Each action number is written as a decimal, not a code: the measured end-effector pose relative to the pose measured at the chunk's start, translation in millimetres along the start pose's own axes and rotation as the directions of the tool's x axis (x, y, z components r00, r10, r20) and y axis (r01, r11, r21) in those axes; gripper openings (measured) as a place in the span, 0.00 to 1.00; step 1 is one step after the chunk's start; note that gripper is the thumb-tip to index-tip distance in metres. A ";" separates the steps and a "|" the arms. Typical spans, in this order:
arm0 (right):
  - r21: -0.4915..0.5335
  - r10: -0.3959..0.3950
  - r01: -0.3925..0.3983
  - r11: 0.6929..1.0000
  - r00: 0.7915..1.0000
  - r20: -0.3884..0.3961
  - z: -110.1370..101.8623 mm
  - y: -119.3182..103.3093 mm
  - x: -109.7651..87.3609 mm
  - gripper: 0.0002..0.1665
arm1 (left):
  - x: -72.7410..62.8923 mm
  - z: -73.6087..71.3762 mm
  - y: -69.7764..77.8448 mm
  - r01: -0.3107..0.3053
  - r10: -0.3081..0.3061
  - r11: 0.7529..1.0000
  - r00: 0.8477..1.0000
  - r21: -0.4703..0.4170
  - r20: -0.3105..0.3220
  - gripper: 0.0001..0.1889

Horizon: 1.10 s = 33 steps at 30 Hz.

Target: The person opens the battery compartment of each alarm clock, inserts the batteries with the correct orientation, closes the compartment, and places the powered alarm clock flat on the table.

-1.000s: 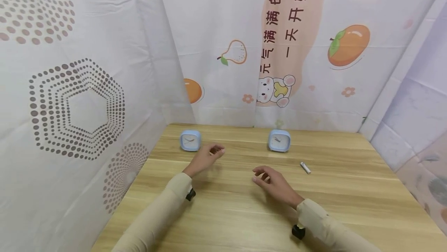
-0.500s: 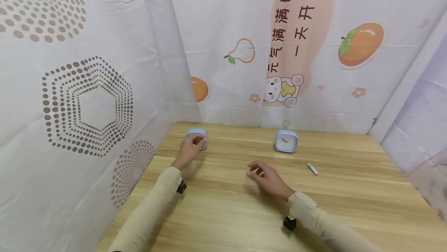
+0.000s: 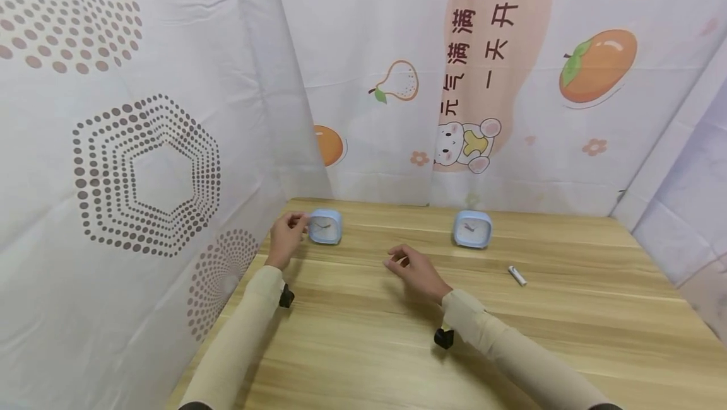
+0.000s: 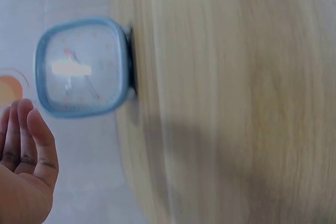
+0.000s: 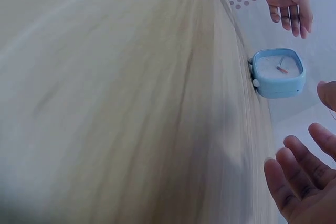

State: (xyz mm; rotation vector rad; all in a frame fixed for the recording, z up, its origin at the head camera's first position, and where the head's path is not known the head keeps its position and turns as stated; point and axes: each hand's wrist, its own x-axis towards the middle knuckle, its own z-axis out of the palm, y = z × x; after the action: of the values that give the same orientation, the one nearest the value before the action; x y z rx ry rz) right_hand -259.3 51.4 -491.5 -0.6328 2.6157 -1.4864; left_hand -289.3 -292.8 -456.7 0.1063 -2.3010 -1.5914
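A light blue square alarm clock [image 3: 325, 227] stands upright at the table's back left, its face toward me. At its left side is my left hand [image 3: 286, 235], fingers extended and slightly bent; in the left wrist view the fingertips lie close to the clock's edge [image 4: 84, 113], and I cannot tell if they touch. My right hand [image 3: 419, 272] hovers over the middle of the table with loosely bent fingers, holding nothing. The right wrist view shows the same left clock [image 5: 278, 74] beyond the right hand's fingers [image 5: 299, 174].
Another light blue alarm clock [image 3: 472, 229] stands at the back, right of the middle. A small white cylinder, like a battery [image 3: 517, 275], lies in front of it to the right. The wooden table [image 3: 352, 340] is bounded by printed curtains [image 3: 369, 145] behind and at the sides.
My left hand has passed leftward in front of the left clock to its left side. The right hand has shifted left and a little farther forward. The view has turned slightly left.
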 end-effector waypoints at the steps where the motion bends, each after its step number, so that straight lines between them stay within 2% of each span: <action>1: 0.004 0.002 -0.002 1.000 1.000 0.004 2.7 -0.7 3.5 0.24 | 1.2 -1.9 -2.2 0.011 -0.011 1.000 1.000 0.001 -0.010 0.17; 8: 0.049 0.012 -0.013 0.999 1.000 0.016 18.5 -9.1 25.7 0.26 | 10.4 -5.8 -14.5 0.052 -0.052 0.999 0.996 -0.006 -0.069 0.17; 17: 0.039 0.045 -0.045 0.998 0.999 0.012 37.6 -22.9 58.2 0.28 | 23.7 0.2 -25.6 0.104 -0.100 0.994 0.989 0.031 -0.110 0.18; 20: 0.039 0.041 -0.041 0.998 0.999 0.016 41.9 -27.5 69.4 0.29 | 29.0 1.2 -29.3 0.117 -0.112 0.992 0.989 0.048 -0.096 0.22; 28: 0.085 0.082 -0.085 0.993 0.996 0.033 55.2 -30.2 87.4 0.31 | 36.5 5.5 -39.9 0.127 -0.127 0.987 0.992 0.097 -0.003 0.26; 33: 0.090 0.094 -0.098 0.991 0.995 0.040 62.1 -25.8 97.1 0.34 | 39.5 6.1 -38.4 0.108 -0.115 0.987 0.992 0.115 0.052 0.31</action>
State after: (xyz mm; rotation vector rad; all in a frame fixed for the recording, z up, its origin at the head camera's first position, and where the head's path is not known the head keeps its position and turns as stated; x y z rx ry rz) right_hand -323.9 -47.5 -489.2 -0.5121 2.4967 -1.5419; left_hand -333.4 -311.5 -484.7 0.2221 -2.4694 -1.5358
